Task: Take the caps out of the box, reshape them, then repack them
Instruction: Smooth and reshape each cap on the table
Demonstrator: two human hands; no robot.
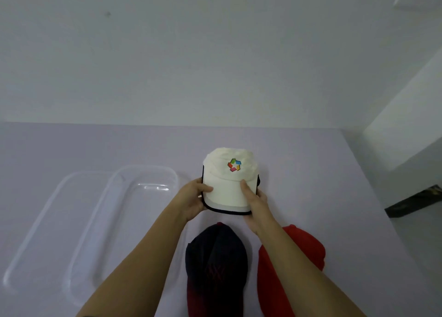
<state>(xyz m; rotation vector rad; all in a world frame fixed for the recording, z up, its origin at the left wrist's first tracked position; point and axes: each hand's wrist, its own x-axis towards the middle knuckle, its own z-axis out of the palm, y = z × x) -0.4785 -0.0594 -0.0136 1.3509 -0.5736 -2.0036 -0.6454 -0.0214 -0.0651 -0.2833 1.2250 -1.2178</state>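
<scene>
White cap (pixel 230 173) sits at the centre of the frame, held up between both hands just above the pale lilac table (pixel 311 185). Its crown, with a small multicoloured logo (pixel 234 165) on the front panel, lies toward the top of the frame, and its brim comes down toward the bottom of the frame, so the cap's long axis runs top to bottom. A dark edge trims the brim's lower curve and shows along both sides.

The left hand (pixel 193 198) clamps the brim's left edge, thumb on top and fingers curled underneath. The right hand (pixel 254 200) clamps the right edge in the same way, its thumb pressed on the upper face of the brim. The two hands stand apart, with the brim's width between them.

Below the hands, in the lower middle of the frame, a dark navy cap (pixel 216 266) rests on the table with a faint red mark on its front and its brim toward the bottom edge. Just beside it on the right lies a red cap (pixel 303 252), partly hidden by the right forearm.

At the left of the frame a clear plastic box (pixel 100 209) and its clear lid (pixel 31 240) lie side by side on the table, well apart from the white cap.
</scene>
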